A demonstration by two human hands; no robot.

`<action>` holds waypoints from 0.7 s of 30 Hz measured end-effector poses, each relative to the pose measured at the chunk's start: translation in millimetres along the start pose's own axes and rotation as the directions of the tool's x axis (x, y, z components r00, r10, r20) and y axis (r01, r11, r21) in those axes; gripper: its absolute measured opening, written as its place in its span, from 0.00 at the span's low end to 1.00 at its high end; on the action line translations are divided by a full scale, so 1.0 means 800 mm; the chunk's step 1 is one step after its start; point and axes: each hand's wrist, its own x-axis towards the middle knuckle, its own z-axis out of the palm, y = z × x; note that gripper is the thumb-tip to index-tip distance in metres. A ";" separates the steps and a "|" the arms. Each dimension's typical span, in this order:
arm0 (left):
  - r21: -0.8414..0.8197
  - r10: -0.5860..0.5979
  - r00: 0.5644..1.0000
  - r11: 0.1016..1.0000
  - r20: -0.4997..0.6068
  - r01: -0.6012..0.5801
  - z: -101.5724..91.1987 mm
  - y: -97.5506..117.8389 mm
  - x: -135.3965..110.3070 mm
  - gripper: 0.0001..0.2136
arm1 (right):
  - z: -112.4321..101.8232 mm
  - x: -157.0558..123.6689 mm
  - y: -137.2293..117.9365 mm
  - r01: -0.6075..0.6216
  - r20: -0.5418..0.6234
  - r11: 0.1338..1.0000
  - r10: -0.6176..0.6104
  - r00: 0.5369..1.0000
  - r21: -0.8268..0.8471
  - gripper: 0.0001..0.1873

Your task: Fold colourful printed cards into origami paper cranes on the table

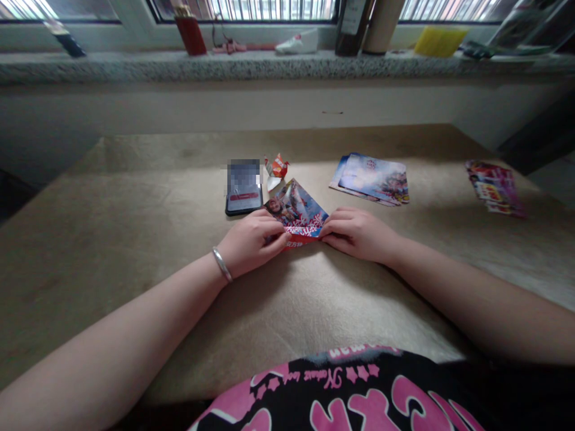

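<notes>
A colourful printed sheet of paper [300, 206] lies on the table between my hands, its near edge folded up into a red strip. My left hand [255, 239], with a silver bangle on the wrist, pinches the left end of that fold between thumb and fingers. At the right corner my right hand [354, 233] grips the paper the same way. Just beyond the sheet stands a small folded paper figure [277, 170] in red and white. A phone [244, 188] with a lit, partly blurred screen lies beyond my left hand.
A stack of printed sheets [372, 176] lies at the back right of the table [179, 161]. More colourful printed papers [494, 188] are near the right edge. Bottles, a red container [190, 33] and a yellow sponge-like block [439, 42] line the stone windowsill [251, 69].
</notes>
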 end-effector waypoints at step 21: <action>0.134 -0.237 0.970 0.964 0.059 0.227 0.002 0.002 0.001 0.15 | 0.002 -0.003 0.005 -0.092 -0.007 0.993 0.092 0.996 -0.075 0.07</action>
